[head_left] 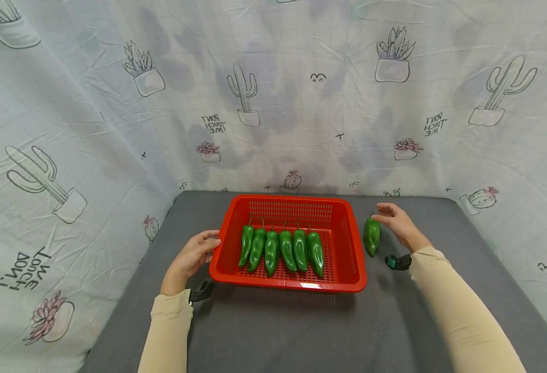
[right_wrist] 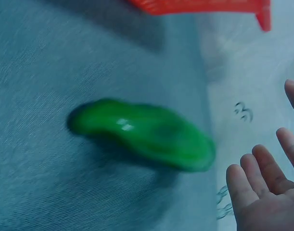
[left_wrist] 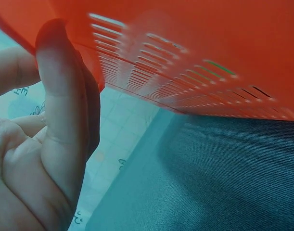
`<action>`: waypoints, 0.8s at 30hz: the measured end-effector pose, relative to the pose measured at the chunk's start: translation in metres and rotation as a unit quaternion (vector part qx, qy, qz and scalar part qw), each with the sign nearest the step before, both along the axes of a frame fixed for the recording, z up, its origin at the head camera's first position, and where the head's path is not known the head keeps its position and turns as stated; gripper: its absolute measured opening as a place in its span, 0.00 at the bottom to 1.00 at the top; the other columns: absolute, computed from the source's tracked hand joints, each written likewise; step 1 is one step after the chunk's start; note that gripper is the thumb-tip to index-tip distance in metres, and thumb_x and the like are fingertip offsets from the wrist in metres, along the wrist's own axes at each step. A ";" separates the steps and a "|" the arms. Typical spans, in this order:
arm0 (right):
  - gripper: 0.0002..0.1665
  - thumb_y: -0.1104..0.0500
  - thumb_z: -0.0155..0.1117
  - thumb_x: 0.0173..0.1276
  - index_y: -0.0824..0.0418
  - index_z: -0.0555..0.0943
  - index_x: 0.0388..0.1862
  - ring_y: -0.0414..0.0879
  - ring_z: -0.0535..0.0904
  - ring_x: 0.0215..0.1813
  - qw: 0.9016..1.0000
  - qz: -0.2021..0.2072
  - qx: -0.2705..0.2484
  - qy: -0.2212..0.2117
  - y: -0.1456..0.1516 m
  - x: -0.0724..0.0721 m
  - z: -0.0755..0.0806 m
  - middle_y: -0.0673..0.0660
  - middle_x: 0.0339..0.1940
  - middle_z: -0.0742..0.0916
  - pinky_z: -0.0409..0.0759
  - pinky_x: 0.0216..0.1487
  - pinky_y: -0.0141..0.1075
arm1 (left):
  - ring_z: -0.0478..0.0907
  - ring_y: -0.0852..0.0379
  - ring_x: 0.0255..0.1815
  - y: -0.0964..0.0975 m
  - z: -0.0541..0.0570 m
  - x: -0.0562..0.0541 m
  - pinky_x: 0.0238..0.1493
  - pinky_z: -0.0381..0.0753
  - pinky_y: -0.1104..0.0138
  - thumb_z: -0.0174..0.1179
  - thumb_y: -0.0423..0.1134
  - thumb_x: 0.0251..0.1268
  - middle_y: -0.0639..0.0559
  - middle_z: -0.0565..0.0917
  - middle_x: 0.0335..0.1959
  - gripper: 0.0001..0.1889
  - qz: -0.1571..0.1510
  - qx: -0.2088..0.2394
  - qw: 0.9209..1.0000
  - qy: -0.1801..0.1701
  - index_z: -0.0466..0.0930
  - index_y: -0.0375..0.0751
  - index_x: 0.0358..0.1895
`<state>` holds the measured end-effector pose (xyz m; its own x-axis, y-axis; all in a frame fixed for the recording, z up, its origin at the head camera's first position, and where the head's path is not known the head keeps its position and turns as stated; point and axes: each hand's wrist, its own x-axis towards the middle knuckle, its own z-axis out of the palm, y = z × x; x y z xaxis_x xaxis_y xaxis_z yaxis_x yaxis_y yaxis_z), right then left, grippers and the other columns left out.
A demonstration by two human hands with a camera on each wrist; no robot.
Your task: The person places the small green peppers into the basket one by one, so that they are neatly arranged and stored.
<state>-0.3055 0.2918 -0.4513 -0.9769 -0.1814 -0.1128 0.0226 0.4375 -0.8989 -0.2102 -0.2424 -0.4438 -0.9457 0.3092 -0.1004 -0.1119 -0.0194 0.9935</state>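
Note:
A red plastic basket [head_left: 288, 284] with slotted walls holds several green peppers [head_left: 271, 251] lying side by side, stems toward the far wall. At its left end, my left hand [head_left: 199, 251] grips the rim; the left wrist view shows the thumb [left_wrist: 60, 82] against the red plastic. One more green pepper [head_left: 372, 235] is outside the basket on the right, somewhat blurred in the right wrist view. Just beside its stem end is my right hand [head_left: 396, 224], its fingers spread and holding nothing. Whether a fingertip touches that pepper is unclear from the head view.
A grey cloth-covered table [head_left: 292, 336] lies under everything. Behind it and along both sides hangs a white curtain [head_left: 292, 103] printed with cacti. Each wrist wears a black strap, such as the right strap [head_left: 398, 262].

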 end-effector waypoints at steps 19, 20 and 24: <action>0.40 0.54 0.56 0.71 0.69 0.52 0.73 0.70 0.52 0.72 0.999 0.002 0.023 -0.044 0.001 0.000 -0.037 0.79 0.72 0.51 0.64 0.66 0.58 | 0.83 0.59 0.37 -0.007 -0.020 -0.008 0.38 0.84 0.67 0.48 0.33 0.73 0.53 0.85 0.40 0.26 0.008 -0.012 1.000 0.005 0.52 0.24 0.67; 0.40 0.55 0.57 0.71 0.68 0.52 0.73 0.70 0.54 0.71 0.999 0.004 0.025 -0.045 0.000 0.001 -0.039 0.79 0.72 0.52 0.64 0.66 0.58 | 0.83 0.59 0.37 -0.007 -0.020 -0.008 0.38 0.84 0.67 0.47 0.33 0.73 0.54 0.85 0.40 0.26 0.006 -0.012 1.000 0.004 0.51 0.24 0.68; 0.38 0.55 0.57 0.71 0.67 0.55 0.73 0.68 0.64 0.66 0.998 0.005 0.049 -0.037 -0.001 0.001 -0.044 0.80 0.70 0.58 0.68 0.62 0.56 | 0.83 0.59 0.38 -0.008 -0.023 -0.008 0.39 0.84 0.66 0.47 0.32 0.73 0.53 0.84 0.40 0.26 0.003 -0.013 1.000 0.008 0.51 0.23 0.67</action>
<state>-0.3045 0.2907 -0.4950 -0.9635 -0.1756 -0.2022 0.0826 0.5234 -0.8481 -0.2180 -0.2499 -0.4667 -0.9490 0.3015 -0.0924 -0.0950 0.0061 0.9955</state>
